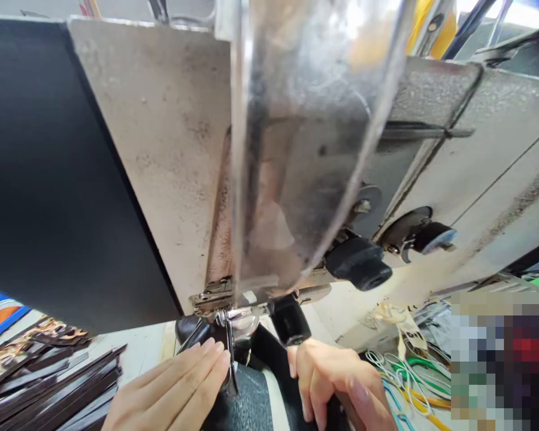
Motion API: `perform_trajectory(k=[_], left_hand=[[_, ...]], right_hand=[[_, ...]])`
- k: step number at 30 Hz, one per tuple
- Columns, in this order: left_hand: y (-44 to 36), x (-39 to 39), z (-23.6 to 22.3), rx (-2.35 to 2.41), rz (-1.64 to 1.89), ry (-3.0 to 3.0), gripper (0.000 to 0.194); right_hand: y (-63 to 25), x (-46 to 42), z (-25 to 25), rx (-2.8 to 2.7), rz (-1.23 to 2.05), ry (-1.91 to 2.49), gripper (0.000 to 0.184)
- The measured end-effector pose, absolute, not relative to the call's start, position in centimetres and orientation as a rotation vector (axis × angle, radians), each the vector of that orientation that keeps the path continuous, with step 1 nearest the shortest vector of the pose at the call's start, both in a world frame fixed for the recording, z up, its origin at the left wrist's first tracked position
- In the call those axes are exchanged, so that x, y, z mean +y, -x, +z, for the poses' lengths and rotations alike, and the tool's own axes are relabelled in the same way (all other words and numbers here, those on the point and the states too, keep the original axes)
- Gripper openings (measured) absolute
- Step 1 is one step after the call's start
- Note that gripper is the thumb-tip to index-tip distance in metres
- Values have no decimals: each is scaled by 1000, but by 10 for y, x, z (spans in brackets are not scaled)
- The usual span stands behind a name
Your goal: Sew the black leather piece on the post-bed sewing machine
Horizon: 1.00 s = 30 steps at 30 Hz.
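The left hand [175, 389] lay flat with its fingers stretched and close together, the tips pressing on a dark textured piece [247, 401] just beside the presser foot [229, 335] of the sewing machine [170, 149]. The right hand [336, 383] had its fingers curled around the same piece (the grip was partly hidden). Dark strips [49, 377] lay in a pile at the left.

Bright daylight, glare top right, blurred guard [305, 149], warped edges.
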<state>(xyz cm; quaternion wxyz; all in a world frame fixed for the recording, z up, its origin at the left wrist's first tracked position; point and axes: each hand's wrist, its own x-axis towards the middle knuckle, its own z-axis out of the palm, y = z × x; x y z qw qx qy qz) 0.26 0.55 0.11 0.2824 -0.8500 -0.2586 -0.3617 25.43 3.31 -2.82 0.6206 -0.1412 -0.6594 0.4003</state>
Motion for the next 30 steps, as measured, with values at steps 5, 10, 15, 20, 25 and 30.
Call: perform_trajectory(k=[5, 10, 15, 20, 25, 30], left_hand=[[-2, 12, 5, -740, -926, 2298, 34], [7, 18, 2, -832, -856, 2322, 35], [34, 15, 4, -1067, -642, 2208, 40], [21, 13, 28, -861, -502, 2338, 44], [-6, 10, 24, -991, -745, 2354, 44], [3, 9, 12, -958, -631, 2306, 34]], right_hand=[[-258, 31, -25, -1663, 968, 355, 63], [-259, 24, -1, -1883, 1124, 650, 71], [-248, 32, 8, -1713, 1276, 671, 67], [-232, 34, 1, -1578, 1427, 755, 57], [-216, 37, 1, -1396, 1685, 824, 53], [-206, 42, 7, -1155, 1794, 851, 46]])
